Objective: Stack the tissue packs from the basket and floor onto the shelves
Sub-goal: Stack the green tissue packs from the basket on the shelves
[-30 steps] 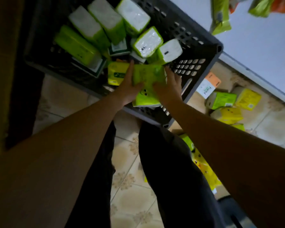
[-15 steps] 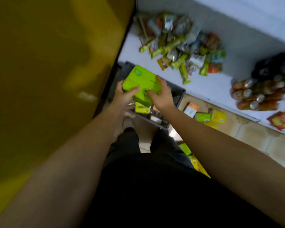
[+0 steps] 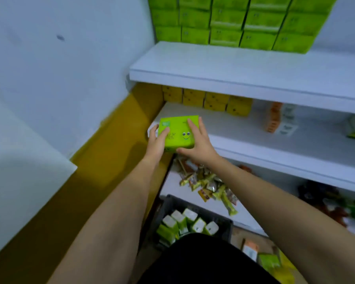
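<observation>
Looking down through the head view, both bare forearms reach forward to a green tissue pack [image 3: 177, 131] with a smiling face printed on its top. The left grip [image 3: 157, 140] clasps the pack's left end, thumb lying on the top face and the other fingers wrapped round the side. The right grip [image 3: 199, 145] holds the right end, fingers spread flat across the top and thumb pressed along the near edge, so the pack is pinched between the two. It sits level over the front left corner of the middle shelf [image 3: 254, 144]; whether it touches the board cannot be told. At the back of that shelf stands a row of yellow packs [image 3: 205, 100], and further right some orange and white boxes [image 3: 279, 118] (blurred, print unreadable). On the upper shelf [image 3: 234, 66] stacked green packs [image 3: 234, 21] fill several rows. Below the hands, the lower shelf [image 3: 205, 210] carries a loose heap of snack bars [image 3: 209, 185]. Near the person's dark trousers a dark basket [image 3: 168, 203] stands on the floor [image 3: 237, 238], with upright green-and-white packs [image 3: 184, 222] inside it. Just right of the basket, a few loose packs [image 3: 268, 261] lie on the floor. A yellow panel [image 3: 103, 160] borders the shelves on the left.
</observation>
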Action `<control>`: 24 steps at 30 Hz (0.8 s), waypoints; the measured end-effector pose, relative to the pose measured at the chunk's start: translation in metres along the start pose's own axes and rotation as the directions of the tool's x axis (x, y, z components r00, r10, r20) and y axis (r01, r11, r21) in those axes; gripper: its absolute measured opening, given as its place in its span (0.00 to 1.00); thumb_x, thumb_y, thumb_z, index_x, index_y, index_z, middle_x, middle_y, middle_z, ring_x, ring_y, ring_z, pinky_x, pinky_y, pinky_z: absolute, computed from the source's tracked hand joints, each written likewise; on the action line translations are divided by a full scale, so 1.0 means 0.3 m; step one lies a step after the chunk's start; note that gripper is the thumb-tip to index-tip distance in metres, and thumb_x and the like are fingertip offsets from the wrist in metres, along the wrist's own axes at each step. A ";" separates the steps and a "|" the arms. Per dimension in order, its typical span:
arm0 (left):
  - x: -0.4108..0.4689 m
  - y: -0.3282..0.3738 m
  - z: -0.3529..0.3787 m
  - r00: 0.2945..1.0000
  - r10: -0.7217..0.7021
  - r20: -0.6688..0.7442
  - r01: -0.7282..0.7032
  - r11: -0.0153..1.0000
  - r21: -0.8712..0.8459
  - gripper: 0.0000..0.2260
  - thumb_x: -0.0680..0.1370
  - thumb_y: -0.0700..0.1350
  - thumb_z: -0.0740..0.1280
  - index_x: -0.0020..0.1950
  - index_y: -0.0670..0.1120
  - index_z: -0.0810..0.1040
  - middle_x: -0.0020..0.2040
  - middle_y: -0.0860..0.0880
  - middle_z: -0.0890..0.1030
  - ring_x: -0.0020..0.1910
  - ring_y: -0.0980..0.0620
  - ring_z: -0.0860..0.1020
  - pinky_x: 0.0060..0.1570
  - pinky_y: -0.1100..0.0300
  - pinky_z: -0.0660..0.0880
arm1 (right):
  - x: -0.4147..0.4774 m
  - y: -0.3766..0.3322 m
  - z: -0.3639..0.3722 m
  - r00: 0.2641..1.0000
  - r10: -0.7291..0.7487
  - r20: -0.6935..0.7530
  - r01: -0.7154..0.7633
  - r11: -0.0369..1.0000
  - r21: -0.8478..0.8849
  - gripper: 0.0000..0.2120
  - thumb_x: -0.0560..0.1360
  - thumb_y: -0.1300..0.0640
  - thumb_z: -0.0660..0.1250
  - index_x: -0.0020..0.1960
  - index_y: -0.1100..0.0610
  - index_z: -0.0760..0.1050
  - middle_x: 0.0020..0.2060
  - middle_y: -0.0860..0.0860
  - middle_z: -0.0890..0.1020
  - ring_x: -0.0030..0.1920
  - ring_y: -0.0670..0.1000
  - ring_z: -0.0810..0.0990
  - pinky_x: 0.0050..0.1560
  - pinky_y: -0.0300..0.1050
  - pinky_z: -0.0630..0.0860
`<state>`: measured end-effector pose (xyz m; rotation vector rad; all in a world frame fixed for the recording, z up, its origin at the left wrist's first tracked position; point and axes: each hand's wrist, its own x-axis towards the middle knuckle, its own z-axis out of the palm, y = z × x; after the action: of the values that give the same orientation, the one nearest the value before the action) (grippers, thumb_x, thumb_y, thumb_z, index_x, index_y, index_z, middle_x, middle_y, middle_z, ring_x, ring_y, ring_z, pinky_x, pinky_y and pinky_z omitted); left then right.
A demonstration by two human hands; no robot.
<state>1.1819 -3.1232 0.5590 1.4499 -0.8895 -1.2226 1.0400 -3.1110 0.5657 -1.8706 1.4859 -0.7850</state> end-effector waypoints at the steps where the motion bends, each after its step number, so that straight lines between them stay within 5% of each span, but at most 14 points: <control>1: 0.007 0.037 0.007 0.998 0.062 0.008 -0.062 0.998 0.010 0.18 0.79 0.47 0.62 0.69 0.50 0.66 0.61 0.49 0.74 0.58 0.50 0.75 0.55 0.54 0.74 | 0.018 -0.019 -0.028 0.999 -0.028 -0.029 0.028 1.000 0.008 0.43 0.68 0.55 0.75 0.75 0.54 0.54 0.76 0.57 0.43 0.76 0.54 0.48 0.70 0.40 0.50; 7: 0.079 0.243 0.061 0.946 0.320 0.059 -0.325 0.936 0.136 0.17 0.81 0.47 0.58 0.70 0.47 0.68 0.62 0.49 0.74 0.60 0.53 0.72 0.61 0.59 0.67 | 0.108 -0.119 -0.192 0.979 -0.093 -0.183 0.100 0.995 0.026 0.33 0.70 0.55 0.73 0.72 0.54 0.62 0.74 0.57 0.52 0.75 0.52 0.49 0.70 0.40 0.51; 17: 0.164 0.501 0.239 0.870 0.434 0.232 -0.467 0.877 0.109 0.18 0.79 0.46 0.61 0.68 0.43 0.68 0.59 0.46 0.75 0.57 0.50 0.74 0.56 0.59 0.69 | 0.215 -0.184 -0.446 0.910 -0.140 -0.389 0.130 0.990 -0.052 0.34 0.68 0.56 0.74 0.71 0.53 0.64 0.74 0.57 0.57 0.75 0.52 0.54 0.73 0.43 0.54; 20: 0.187 0.560 0.340 0.835 0.458 0.304 -0.517 0.843 0.152 0.26 0.74 0.54 0.63 0.69 0.44 0.69 0.64 0.43 0.72 0.62 0.47 0.72 0.64 0.52 0.69 | 0.222 -0.161 -0.530 0.891 -0.100 -0.442 0.096 0.995 -0.031 0.32 0.70 0.57 0.72 0.71 0.54 0.63 0.72 0.57 0.58 0.73 0.50 0.56 0.65 0.31 0.53; 24: 0.219 0.592 0.504 0.821 0.423 0.383 -0.511 0.844 0.162 0.26 0.77 0.52 0.63 0.73 0.43 0.63 0.67 0.48 0.67 0.65 0.50 0.69 0.65 0.53 0.66 | 0.234 -0.084 -0.651 0.864 -0.031 -0.503 0.046 0.999 0.017 0.31 0.71 0.58 0.72 0.71 0.53 0.64 0.65 0.57 0.60 0.67 0.51 0.63 0.56 0.25 0.55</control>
<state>1.0604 -3.2604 0.7173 1.1227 -1.5912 -1.0046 0.9191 -3.1954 0.7142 -1.7548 1.7313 -1.3890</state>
